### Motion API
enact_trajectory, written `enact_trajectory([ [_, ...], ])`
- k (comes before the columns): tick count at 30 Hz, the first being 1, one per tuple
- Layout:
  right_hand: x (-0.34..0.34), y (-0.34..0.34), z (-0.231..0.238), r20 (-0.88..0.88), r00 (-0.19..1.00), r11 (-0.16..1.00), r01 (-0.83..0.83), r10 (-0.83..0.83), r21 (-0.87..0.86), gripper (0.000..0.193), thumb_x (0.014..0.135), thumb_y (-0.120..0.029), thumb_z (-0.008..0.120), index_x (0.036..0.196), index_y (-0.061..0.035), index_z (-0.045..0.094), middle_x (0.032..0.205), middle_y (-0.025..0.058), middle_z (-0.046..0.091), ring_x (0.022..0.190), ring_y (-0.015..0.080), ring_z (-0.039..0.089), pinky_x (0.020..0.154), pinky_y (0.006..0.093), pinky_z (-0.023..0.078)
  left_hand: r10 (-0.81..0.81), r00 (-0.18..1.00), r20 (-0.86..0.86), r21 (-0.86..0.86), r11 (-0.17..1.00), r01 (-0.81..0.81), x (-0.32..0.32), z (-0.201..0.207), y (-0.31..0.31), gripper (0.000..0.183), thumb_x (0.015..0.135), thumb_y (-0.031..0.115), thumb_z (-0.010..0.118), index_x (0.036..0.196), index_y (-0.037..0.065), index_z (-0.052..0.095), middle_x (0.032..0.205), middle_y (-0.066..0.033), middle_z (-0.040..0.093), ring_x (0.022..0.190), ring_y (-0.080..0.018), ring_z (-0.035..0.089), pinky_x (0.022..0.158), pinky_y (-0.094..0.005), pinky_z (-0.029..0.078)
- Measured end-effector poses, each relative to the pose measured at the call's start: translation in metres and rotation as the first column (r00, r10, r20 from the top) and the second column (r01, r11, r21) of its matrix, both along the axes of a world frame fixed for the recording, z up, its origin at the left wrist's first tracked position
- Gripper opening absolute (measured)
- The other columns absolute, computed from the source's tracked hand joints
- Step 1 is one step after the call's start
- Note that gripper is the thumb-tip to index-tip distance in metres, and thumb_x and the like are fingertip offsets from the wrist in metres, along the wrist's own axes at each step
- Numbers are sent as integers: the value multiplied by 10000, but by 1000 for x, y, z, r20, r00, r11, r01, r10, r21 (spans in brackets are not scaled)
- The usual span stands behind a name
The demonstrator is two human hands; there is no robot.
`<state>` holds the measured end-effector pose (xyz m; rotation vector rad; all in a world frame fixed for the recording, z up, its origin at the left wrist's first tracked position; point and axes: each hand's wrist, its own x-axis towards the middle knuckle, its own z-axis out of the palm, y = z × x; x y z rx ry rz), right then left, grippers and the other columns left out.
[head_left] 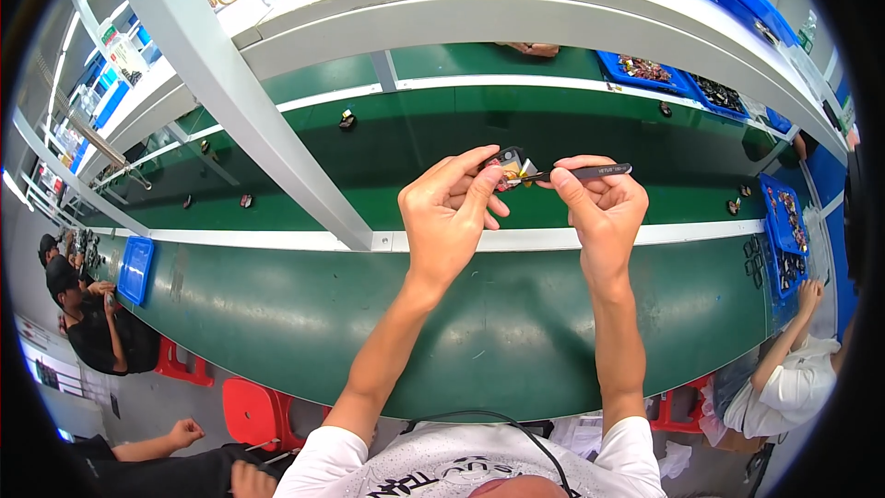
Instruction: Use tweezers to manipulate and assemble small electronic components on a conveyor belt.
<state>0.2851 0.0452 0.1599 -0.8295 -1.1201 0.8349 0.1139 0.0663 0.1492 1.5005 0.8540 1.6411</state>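
Between the fingers and thumb of my left hand (444, 212) is a small open electronic device (509, 162). It has a dark casing, with pale, yellow and reddish parts showing inside. My right hand (604, 212) is closed round black tweezers (604, 171) held almost level. Their tips point left and reach the inside of the device; whether they grip a part there is too small to tell. Both hands are raised over the white rail between the green bench and the green conveyor belt.
My forearms cross a green bench (277, 290). A white post (249, 92) slants down at left beneath a white shelf (553, 9). Small devices (347, 119) lie along the belt (295, 161). A blue tray (136, 270) is at left, a parts-filled blue tray (772, 198) at right. Other people sit on both sides.
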Motion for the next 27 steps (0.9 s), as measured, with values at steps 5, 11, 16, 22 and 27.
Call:
enact_trajectory([
  [5,2,-1,4,42,999,998,-23,25,-58,110,890,11,744,980,68,715,879,125,737,799,146,723,707,231,562,-14,1000,-2,-18,1000,14,0,0,0,217,961,30,681,1154,-68,700,880,-154,736,604,-163,693,468,-237,526],
  [11,1,0,1,152,988,1000,19,-18,-8,125,879,-18,766,977,51,730,803,65,723,590,12,554,511,166,372,17,1000,-15,-4,1000,-17,0,1,-1,186,960,14,671,1120,-71,711,856,-143,733,598,-153,687,462,-229,512],
  [16,0,4,-6,213,976,997,39,-53,68,119,874,-23,773,967,41,736,761,40,706,517,-24,414,469,173,270,38,999,-35,3,999,-38,1,0,-1,180,961,16,670,1114,-68,715,857,-139,730,592,-149,681,460,-229,511],
  [22,2,1,1,169,986,1000,-17,15,12,126,873,-22,767,970,47,726,786,66,727,621,39,619,456,171,309,20,999,-42,6,1000,-20,0,-1,-1,181,958,8,667,1119,-59,719,875,-127,722,606,-148,685,464,-226,511],
  [27,9,1,6,85,991,986,-92,104,-136,128,883,-42,756,976,37,721,825,103,747,830,166,763,451,172,371,22,995,-94,80,997,-14,-1,0,-1,189,951,-8,663,1125,-55,721,896,-117,704,620,-149,689,468,-227,513],
])
